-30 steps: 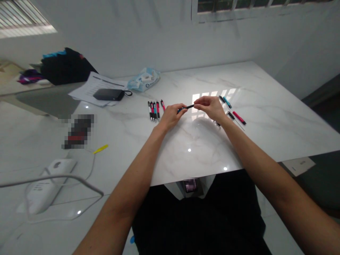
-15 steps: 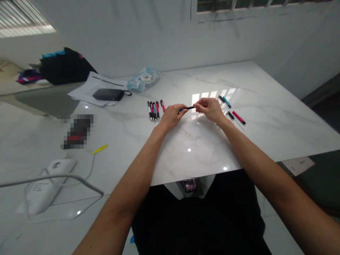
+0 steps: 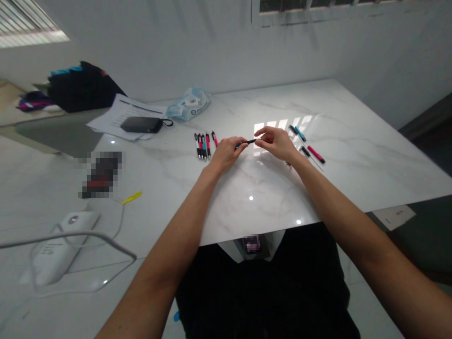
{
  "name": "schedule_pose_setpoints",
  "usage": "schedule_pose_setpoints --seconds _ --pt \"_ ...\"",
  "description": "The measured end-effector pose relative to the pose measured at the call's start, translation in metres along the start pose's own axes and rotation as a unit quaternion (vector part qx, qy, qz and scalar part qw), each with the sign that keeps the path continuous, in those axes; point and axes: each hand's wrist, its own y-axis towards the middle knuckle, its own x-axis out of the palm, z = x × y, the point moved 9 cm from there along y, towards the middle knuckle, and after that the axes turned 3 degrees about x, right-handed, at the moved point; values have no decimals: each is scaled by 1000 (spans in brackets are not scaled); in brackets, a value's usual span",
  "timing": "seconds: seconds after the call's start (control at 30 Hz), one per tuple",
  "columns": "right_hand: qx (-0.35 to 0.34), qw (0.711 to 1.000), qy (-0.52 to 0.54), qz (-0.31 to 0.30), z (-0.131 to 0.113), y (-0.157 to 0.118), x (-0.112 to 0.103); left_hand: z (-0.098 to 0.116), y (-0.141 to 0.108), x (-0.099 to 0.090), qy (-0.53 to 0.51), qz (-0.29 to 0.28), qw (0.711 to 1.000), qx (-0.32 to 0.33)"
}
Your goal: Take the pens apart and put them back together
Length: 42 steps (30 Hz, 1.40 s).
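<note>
Four pens point(image 3: 201, 146) lying parallel in a neat row on the marble desk point(image 3: 370, 160), with black, red and teal barrels, and one red pen point(image 3: 214, 138) just beside the row. Between that row and a looser group, a slim dark pen point(image 3: 250, 141) held level in the air, above the middle of the desk and nearer its far edge. Left hand point(image 3: 226, 154) pinching the pen's teal-marked end between thumb and fingers; right hand point(image 3: 277, 143) pinching the dark tip with thumb and forefinger, the other fingers loosely curled. Both hands close together but apart, with the pen bridging the small gap. Whether the pen is under a pull, a twist or only a light hold: impossible to tell.

Toward the right of the desk, a teal pen point(image 3: 300, 133), a black piece point(image 3: 305, 150) and a red barrel point(image 3: 316, 154), with a thin rod point(image 3: 318, 162) just below them. Judging by their look, pens whole and assembled to the left of the hands, and possibly separated parts to the right, though too small to be sure. Farther left, a black pouch point(image 3: 141, 125) on loose papers point(image 3: 120, 110), near a crumpled plastic packet point(image 3: 189, 104).
</note>
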Motion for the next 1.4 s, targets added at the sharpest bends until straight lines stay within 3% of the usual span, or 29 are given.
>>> schedule_pose_setpoints --seconds 0.2,0.43,0.63,0.8,0.97,1.13,1.3,1.4 --pt "28 999 -14 -23 7 0 5 -2 0 1 16 -2 1000 9" --pt "10 994 -103 -35 -4 -3 6 1 -1 4 22 -12 1000 19" --pt "-11 998 -65 -25 -8 -3 2 2 0 4 27 -12 999 23" --pt "5 992 -122 -33 -5 -2 3 2 0 7 28 -17 999 31" --pt "-24 995 -93 -23 -12 -3 2 3 0 8 27 -24 999 29" --pt "13 988 -150 -36 -4 -2 4 7 -1 8 17 -27 999 32" --pt "-38 992 -114 -31 -15 -3 1 5 0 8 24 -26 999 26" --pt "-14 986 -159 -43 -11 -2 2 5 0 11 22 -38 999 22"
